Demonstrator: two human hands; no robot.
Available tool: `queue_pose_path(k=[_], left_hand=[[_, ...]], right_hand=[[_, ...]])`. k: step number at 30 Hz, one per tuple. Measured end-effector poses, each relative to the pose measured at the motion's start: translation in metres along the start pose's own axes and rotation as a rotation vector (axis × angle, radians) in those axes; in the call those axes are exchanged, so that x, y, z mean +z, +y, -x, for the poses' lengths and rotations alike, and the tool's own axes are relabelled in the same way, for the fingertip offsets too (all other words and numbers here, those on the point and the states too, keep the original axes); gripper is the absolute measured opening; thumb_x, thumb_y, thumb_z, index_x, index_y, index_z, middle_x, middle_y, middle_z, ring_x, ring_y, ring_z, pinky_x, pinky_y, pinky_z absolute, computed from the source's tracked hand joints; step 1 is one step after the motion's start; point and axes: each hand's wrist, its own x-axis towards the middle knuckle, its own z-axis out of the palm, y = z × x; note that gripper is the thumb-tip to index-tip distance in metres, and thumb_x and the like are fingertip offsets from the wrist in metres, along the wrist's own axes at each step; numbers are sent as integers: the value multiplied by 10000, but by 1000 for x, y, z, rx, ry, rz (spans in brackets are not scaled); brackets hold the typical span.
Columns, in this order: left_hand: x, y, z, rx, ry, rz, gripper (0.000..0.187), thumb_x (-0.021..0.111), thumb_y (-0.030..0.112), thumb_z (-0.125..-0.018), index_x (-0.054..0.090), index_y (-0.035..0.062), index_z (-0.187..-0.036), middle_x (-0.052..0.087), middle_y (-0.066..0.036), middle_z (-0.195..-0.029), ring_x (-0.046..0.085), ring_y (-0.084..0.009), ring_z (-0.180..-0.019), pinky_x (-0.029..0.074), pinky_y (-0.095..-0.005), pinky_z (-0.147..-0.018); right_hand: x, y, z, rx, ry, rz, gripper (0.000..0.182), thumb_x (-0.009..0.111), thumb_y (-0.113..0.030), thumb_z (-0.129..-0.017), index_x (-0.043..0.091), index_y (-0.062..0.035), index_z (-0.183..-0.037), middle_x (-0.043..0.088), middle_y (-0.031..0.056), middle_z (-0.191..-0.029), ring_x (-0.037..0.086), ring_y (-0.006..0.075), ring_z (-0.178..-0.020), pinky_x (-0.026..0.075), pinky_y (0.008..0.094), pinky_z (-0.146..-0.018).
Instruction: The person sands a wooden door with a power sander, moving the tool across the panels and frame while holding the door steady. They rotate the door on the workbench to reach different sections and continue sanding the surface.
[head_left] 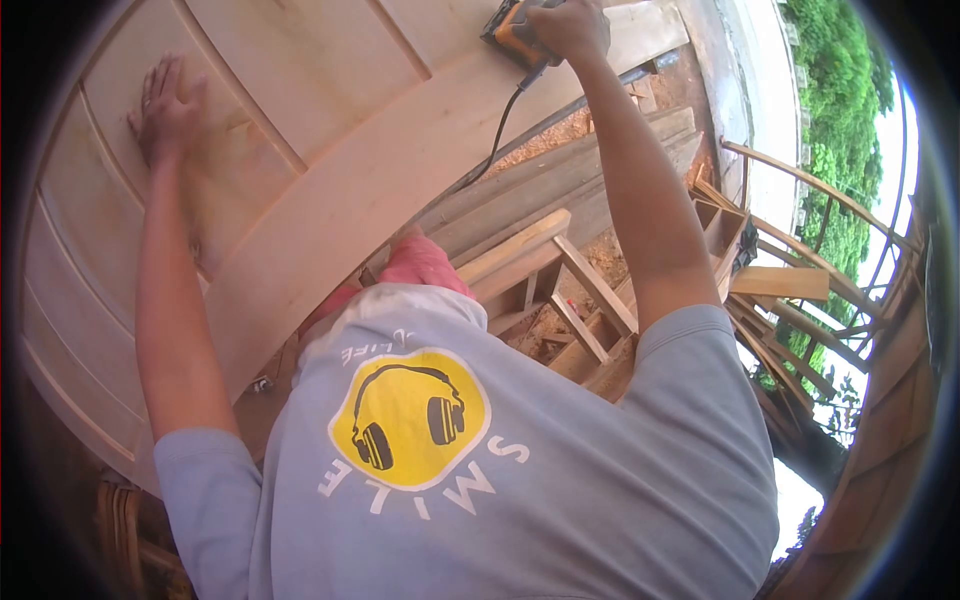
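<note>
A large pale wooden door panel (330, 215) with long grooves lies flat in front of me. My left hand (165, 110) rests on its left part, palm down with the fingers stretched out. At the top, near the panel's right end, my right hand (575, 28) is wrapped round an orange and black electric sander (515, 38). The sander sits on the wide smooth border board, and its underside is hidden. From it a black cord (497, 130) runs down across the board and over the near edge.
Beneath the panel's near edge lie thick planks (560, 185) and a wooden frame (570, 270) on ground strewn with shavings. Further right, lumber is piled (790, 330) beside curved wooden rails (815, 185). Green trees (840, 120) stand beyond.
</note>
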Motion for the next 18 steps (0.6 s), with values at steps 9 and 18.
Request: queue_pose_path(k=[9,18], left_hand=[[3,6,-4,-10,-16,-29,657,476,653,-978,381,370,-1564,293,144,-1668,275,-137,-1540,163,-669,-1206],[11,5,-8,-42,-61,-44,656,467,665,-977,374,389,-1565,283,153,-1671,275,-129,-1540,154,-666,-1210]], right_hand=[[2,-53,55,-96,-18,-97,387,537,-311,-922,675,-24,-1140,593,350,-1240,585,456,-1148,473,509,-1012],[13,-115,129,-160,-123,-174,458,660,-198,-713,686,-100,-1160,544,180,-1217,496,383,-1143,557,403,-856]])
